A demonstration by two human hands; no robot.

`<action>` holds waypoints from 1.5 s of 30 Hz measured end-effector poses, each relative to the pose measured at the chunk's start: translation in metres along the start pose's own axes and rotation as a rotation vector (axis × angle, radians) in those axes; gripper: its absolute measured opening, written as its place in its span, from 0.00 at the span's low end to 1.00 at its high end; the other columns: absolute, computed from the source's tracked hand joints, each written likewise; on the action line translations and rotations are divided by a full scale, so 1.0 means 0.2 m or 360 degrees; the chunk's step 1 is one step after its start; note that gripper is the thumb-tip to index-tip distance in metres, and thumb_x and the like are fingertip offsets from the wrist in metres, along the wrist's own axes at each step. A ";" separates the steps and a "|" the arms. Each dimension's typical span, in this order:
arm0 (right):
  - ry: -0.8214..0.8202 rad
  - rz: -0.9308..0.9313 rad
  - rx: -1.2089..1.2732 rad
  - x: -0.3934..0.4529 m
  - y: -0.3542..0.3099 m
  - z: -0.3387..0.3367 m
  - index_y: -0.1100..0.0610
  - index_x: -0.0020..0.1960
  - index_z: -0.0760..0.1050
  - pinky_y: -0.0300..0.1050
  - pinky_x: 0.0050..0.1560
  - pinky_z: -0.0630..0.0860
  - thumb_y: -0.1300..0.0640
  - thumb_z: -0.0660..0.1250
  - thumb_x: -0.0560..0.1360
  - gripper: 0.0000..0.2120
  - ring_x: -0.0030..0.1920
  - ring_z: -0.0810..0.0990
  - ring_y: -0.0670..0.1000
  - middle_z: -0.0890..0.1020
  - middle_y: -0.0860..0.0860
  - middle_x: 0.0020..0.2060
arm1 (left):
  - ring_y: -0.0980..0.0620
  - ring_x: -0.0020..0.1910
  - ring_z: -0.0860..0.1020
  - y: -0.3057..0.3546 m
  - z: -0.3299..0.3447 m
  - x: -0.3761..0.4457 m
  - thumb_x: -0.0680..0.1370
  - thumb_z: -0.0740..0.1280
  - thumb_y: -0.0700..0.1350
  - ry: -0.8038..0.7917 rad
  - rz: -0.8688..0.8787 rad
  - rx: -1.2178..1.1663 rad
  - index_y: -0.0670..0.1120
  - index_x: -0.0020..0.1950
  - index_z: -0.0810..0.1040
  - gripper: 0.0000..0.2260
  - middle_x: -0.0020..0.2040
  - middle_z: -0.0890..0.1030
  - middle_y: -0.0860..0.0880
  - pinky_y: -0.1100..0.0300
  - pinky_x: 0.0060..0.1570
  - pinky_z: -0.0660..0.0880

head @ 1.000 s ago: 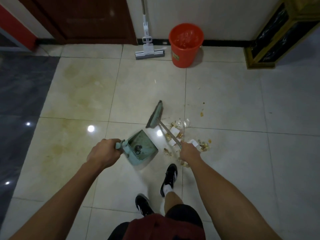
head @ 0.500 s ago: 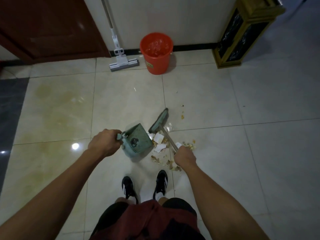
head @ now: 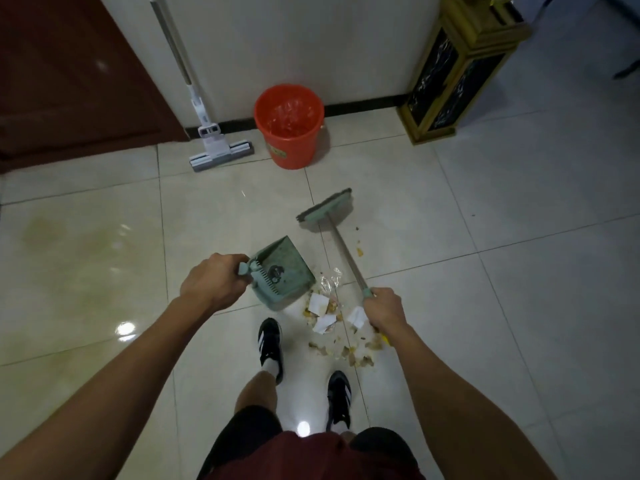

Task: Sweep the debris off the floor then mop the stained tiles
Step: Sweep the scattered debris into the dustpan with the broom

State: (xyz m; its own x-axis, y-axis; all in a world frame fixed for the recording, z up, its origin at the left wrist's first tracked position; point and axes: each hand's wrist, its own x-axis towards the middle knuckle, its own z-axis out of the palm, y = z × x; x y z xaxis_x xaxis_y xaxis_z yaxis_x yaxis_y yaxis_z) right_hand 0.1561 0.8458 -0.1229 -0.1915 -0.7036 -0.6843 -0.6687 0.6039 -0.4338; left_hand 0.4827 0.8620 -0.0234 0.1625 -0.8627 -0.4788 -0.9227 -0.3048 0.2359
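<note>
My left hand (head: 211, 284) grips the handle of a green dustpan (head: 282, 271), whose mouth faces right and touches the floor beside the debris. My right hand (head: 384, 308) holds the end of a short green broom's handle; the broom head (head: 325, 211) rests on the tiles beyond the pile. The debris (head: 332, 320), white paper scraps, clear plastic wrap and yellowish crumbs, lies between the dustpan and my right hand, with a few crumbs near the broom handle. Yellowish stains (head: 83, 244) mark the tiles at left. A white sponge mop (head: 218, 143) leans on the far wall.
An orange bucket (head: 289, 128) lined with clear plastic stands by the wall next to the mop. A black and gold cabinet (head: 453, 74) stands at the right, a dark wooden door (head: 69, 81) at the left. My two feet in black shoes (head: 270, 342) stand just behind the debris.
The broom head has swung away from the dustpan to the far side of the pile. The view has shifted, and my feet have moved closer together behind the debris.
</note>
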 end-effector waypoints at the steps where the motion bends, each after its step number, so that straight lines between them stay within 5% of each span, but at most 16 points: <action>1: 0.0016 0.0009 0.0009 0.05 -0.08 0.03 0.62 0.58 0.81 0.48 0.47 0.81 0.61 0.61 0.77 0.15 0.45 0.82 0.56 0.82 0.54 0.43 | 0.45 0.43 0.80 -0.04 -0.04 0.08 0.78 0.68 0.54 -0.0002 0.0016 -0.0003 0.56 0.53 0.81 0.06 0.47 0.83 0.49 0.52 0.43 0.79; 6: 0.0072 0.0044 0.0112 0.38 -0.52 0.19 0.59 0.65 0.78 0.50 0.38 0.83 0.60 0.63 0.78 0.17 0.45 0.85 0.62 0.84 0.61 0.49 | 0.43 0.42 0.80 -0.27 -0.18 0.43 0.78 0.67 0.55 -0.0008 0.0007 -0.0098 0.57 0.54 0.81 0.07 0.44 0.83 0.48 0.52 0.42 0.78; 9: 0.0071 0.0041 0.0154 0.62 -0.72 0.30 0.56 0.75 0.68 0.54 0.49 0.83 0.60 0.60 0.76 0.27 0.51 0.83 0.60 0.80 0.61 0.61 | 0.43 0.40 0.79 -0.39 -0.20 0.60 0.78 0.68 0.54 -0.0009 -0.0020 -0.0153 0.57 0.52 0.81 0.05 0.41 0.82 0.48 0.53 0.41 0.77; 11: 0.0045 0.0054 0.0223 0.72 -0.84 0.36 0.54 0.79 0.61 0.50 0.40 0.83 0.61 0.58 0.80 0.28 0.46 0.81 0.57 0.77 0.60 0.65 | 0.44 0.39 0.78 -0.45 -0.21 0.69 0.77 0.69 0.54 -0.0015 -0.0015 -0.0168 0.56 0.51 0.80 0.04 0.40 0.81 0.49 0.55 0.38 0.74; 14: -0.0045 0.0113 0.0010 0.79 -0.95 0.38 0.55 0.81 0.53 0.42 0.25 0.75 0.62 0.57 0.83 0.28 0.39 0.83 0.56 0.74 0.56 0.58 | 0.45 0.39 0.77 -0.50 -0.20 0.78 0.77 0.70 0.54 -0.0024 0.0002 -0.0172 0.56 0.51 0.80 0.04 0.40 0.80 0.50 0.57 0.38 0.71; 16: -0.0102 0.0175 -0.0173 0.79 -0.96 0.38 0.65 0.74 0.65 0.48 0.29 0.80 0.65 0.58 0.82 0.20 0.39 0.84 0.58 0.79 0.59 0.52 | 0.45 0.39 0.77 -0.52 -0.19 0.81 0.77 0.70 0.54 -0.0024 0.0013 -0.0181 0.58 0.52 0.80 0.05 0.40 0.81 0.50 0.57 0.38 0.72; 19: -0.0152 0.0308 -0.0211 0.75 -0.86 0.41 0.70 0.60 0.75 0.57 0.48 0.84 0.66 0.60 0.79 0.12 0.43 0.86 0.61 0.83 0.62 0.41 | 0.44 0.40 0.78 -0.52 -0.18 0.81 0.78 0.69 0.54 -0.0027 0.0021 -0.0162 0.58 0.55 0.80 0.07 0.42 0.82 0.50 0.55 0.40 0.75; 22: -0.0196 0.0350 -0.0258 0.62 -0.73 0.48 0.67 0.61 0.74 0.57 0.52 0.83 0.63 0.60 0.78 0.14 0.52 0.85 0.62 0.83 0.63 0.50 | 0.42 0.43 0.80 -0.49 -0.16 0.77 0.78 0.69 0.54 -0.0039 0.0043 -0.0118 0.59 0.58 0.80 0.09 0.45 0.83 0.48 0.53 0.44 0.78; 28: -0.0296 0.0365 -0.0395 0.24 -0.39 0.66 0.67 0.63 0.74 0.48 0.48 0.78 0.64 0.62 0.78 0.15 0.57 0.82 0.60 0.81 0.62 0.57 | 0.40 0.45 0.80 -0.40 -0.10 0.58 0.78 0.69 0.53 -0.0044 0.0100 -0.0054 0.58 0.57 0.81 0.08 0.47 0.84 0.46 0.51 0.44 0.79; 39: -0.0410 0.0450 -0.0069 -0.47 0.18 0.79 0.66 0.67 0.72 0.43 0.44 0.72 0.64 0.59 0.80 0.17 0.61 0.79 0.62 0.78 0.63 0.61 | 0.45 0.44 0.79 -0.34 0.16 -0.13 0.80 0.69 0.52 0.0006 0.0166 0.0055 0.56 0.67 0.79 0.15 0.52 0.85 0.46 0.54 0.42 0.76; 45: -0.0354 0.0476 -0.0145 -0.73 0.41 0.75 0.66 0.64 0.73 0.43 0.33 0.75 0.65 0.63 0.76 0.17 0.46 0.83 0.59 0.81 0.62 0.55 | 0.43 0.44 0.80 -0.36 0.24 -0.36 0.79 0.69 0.52 0.0005 0.0176 0.0093 0.58 0.63 0.79 0.13 0.51 0.85 0.47 0.51 0.44 0.80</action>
State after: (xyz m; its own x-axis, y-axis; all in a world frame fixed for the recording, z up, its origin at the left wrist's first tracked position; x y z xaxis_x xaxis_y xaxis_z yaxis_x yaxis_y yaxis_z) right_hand 0.2364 1.0550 -0.1465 -0.2337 -0.3967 -0.8877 -0.6699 0.7274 -0.1487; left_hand 0.5194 0.9656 -0.0469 0.0597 -0.8912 -0.4497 -0.9539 -0.1836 0.2374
